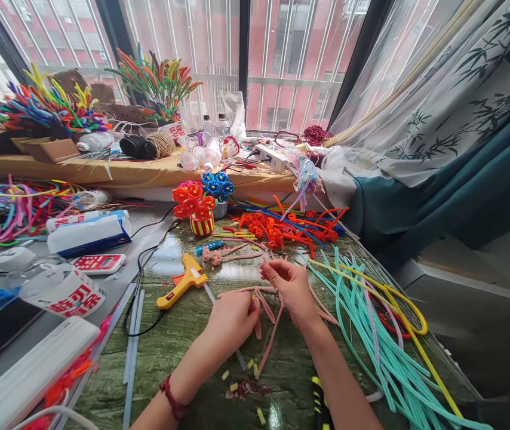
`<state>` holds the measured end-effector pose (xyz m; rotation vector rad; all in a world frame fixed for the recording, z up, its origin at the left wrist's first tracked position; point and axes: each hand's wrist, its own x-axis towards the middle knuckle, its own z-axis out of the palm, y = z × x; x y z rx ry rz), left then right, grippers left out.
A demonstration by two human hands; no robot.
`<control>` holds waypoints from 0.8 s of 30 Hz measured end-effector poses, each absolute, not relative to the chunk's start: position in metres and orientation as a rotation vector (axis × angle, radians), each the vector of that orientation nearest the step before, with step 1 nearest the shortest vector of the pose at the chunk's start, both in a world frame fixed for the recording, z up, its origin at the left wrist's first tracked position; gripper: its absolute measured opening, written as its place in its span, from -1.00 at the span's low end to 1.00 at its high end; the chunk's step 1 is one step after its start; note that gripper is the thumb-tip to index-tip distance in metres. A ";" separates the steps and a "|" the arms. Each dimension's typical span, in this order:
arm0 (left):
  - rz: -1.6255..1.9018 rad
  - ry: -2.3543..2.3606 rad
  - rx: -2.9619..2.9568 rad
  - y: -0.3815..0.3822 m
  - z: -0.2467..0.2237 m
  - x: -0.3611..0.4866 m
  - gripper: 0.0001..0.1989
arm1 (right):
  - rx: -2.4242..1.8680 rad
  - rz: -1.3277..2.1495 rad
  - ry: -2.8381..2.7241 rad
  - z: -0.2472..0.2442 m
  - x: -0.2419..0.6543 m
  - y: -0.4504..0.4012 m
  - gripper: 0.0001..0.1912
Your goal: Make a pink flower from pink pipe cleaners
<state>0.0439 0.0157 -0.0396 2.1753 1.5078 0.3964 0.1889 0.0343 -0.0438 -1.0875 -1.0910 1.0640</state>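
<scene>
My left hand [234,316], with a dark red bracelet on the wrist, is closed with its fingertips pinched on a pink pipe cleaner [258,328] that hangs below the thumb. To its right, my right hand [291,289] is raised a little over the table, thumb and forefinger pinched together. A small pale pink tip shows at that pinch, but I cannot make out what it is. More pink pipe cleaners [273,343] lie under and between the hands. Beyond them rest small pink twisted pieces [212,255]. A yellow glue gun [183,280] lies left of my left hand.
Turquoise pipe cleaners [375,334] spread along the right side. Orange twisted pieces [268,227] lie at the back, beside a red-flower pot [202,224] and blue flowers [218,186]. Clear glue sticks [133,352] and a black cord [139,275] lie left; yellow scraps [261,416] lie in front.
</scene>
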 end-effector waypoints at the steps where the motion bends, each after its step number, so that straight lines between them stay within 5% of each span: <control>1: 0.410 1.498 2.149 0.016 -0.040 0.044 -0.80 | -1.098 1.061 -1.098 -0.044 0.189 0.034 -0.64; 15: 1.048 1.289 1.805 0.025 -0.016 0.037 -0.73 | -0.968 1.346 -1.121 -0.033 0.186 0.028 -0.68; 24: 1.065 1.271 2.086 0.023 -0.020 0.034 -0.81 | -0.910 1.404 -1.056 -0.039 0.184 0.027 -0.72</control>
